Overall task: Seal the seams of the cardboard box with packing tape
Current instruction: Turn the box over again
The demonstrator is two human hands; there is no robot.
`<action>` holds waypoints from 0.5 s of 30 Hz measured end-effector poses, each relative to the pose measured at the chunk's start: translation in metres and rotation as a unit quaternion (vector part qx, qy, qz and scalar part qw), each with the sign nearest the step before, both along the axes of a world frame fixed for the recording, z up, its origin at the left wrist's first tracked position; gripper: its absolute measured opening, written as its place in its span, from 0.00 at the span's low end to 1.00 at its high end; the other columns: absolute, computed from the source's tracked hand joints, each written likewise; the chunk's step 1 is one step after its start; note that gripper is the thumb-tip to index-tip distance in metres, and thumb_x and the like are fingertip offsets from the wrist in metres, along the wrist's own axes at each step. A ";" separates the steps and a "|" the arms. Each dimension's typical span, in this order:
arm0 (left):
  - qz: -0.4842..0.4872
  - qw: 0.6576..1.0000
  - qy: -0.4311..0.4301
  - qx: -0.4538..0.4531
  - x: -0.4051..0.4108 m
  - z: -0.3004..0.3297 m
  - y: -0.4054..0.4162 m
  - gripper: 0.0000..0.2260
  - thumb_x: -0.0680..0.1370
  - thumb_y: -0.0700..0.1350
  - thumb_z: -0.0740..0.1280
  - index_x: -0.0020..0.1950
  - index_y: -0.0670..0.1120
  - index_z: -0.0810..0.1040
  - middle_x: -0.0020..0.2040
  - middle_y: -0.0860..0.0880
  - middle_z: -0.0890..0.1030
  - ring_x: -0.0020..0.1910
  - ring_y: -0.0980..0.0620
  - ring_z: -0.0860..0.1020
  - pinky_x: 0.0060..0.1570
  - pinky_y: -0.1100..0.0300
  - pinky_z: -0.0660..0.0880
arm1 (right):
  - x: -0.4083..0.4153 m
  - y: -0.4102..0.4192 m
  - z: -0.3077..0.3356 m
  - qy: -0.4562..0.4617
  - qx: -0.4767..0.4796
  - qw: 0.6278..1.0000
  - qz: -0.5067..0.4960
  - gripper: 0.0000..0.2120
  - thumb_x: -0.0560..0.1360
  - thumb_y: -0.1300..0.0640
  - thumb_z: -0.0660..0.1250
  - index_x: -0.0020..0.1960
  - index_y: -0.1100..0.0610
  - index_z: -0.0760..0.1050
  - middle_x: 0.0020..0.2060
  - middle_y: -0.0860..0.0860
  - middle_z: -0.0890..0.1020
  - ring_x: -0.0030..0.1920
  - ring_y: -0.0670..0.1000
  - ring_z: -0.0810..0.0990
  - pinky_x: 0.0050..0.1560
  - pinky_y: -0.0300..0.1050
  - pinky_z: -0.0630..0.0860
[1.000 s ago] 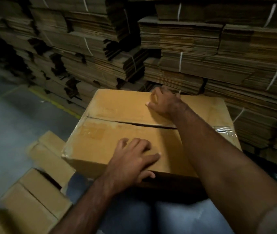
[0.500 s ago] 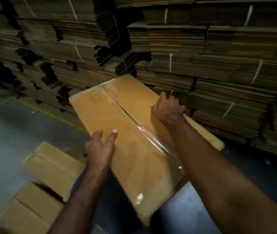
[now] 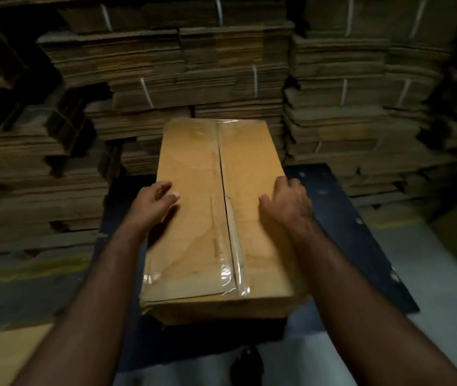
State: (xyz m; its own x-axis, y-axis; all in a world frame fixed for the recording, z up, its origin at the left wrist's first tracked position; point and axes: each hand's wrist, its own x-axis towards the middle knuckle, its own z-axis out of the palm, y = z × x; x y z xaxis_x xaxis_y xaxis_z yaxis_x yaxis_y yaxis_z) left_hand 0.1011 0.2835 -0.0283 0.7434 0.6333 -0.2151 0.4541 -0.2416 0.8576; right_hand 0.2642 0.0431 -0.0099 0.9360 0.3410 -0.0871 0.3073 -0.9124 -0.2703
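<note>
A long brown cardboard box (image 3: 193, 218) lies lengthwise in front of me on a dark surface. Its centre seam (image 3: 223, 174) runs away from me, and clear packing tape (image 3: 235, 263) covers the near half of it and shows again at the far end. My left hand (image 3: 152, 203) rests on the box's left edge, fingers apart and curled over the side. At the right edge my right hand (image 3: 288, 201) presses on the top with its fingers over the side. No tape roll or dispenser is in view.
Tall stacks of flattened, strapped cardboard (image 3: 193, 73) form a wall right behind the box and to both sides. The box sits on a dark blue platform (image 3: 347, 218). A flat cardboard piece (image 3: 1, 355) lies at the lower left, and grey floor (image 3: 444, 288) shows at right.
The box has been turned from crosswise to lengthwise, its seam now pointing away from me. Both hands moved from its top to its left and right edges.
</note>
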 end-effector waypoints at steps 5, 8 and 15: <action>-0.113 0.959 0.034 0.259 -0.063 0.001 -0.062 0.28 0.75 0.63 0.67 0.71 0.52 0.74 0.78 0.47 0.62 0.75 0.45 0.64 0.70 0.41 0.63 | -0.071 -0.058 -0.004 0.002 0.031 0.996 0.081 0.27 0.77 0.40 0.62 0.71 0.50 0.67 0.74 0.53 0.66 0.72 0.56 0.63 0.71 0.61 0.60; -0.192 0.925 0.025 0.328 -0.101 -0.006 -0.105 0.33 0.73 0.71 0.57 0.70 0.53 0.75 0.77 0.49 0.66 0.75 0.48 0.64 0.71 0.43 0.58 | -0.119 -0.094 -0.020 -0.025 0.062 0.992 0.105 0.28 0.78 0.37 0.59 0.74 0.47 0.65 0.77 0.50 0.63 0.76 0.52 0.59 0.75 0.61 0.51; -0.193 0.867 0.045 0.458 -0.120 -0.025 -0.122 0.34 0.77 0.71 0.52 0.73 0.51 0.73 0.76 0.48 0.70 0.76 0.48 0.65 0.73 0.40 0.59 | -0.140 -0.105 -0.046 -0.079 0.003 0.990 0.116 0.31 0.80 0.35 0.42 0.79 0.46 0.58 0.80 0.49 0.57 0.80 0.50 0.52 0.76 0.64 0.46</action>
State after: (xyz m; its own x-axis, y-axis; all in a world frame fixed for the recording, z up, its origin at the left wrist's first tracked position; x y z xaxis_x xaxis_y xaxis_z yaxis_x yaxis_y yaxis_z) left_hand -0.0186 0.1612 -0.0530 0.9440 0.2779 0.1779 0.2437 -0.9507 0.1920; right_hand 0.1239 -0.0620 -0.0556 0.8344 0.5482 0.0564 0.5470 -0.8112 -0.2069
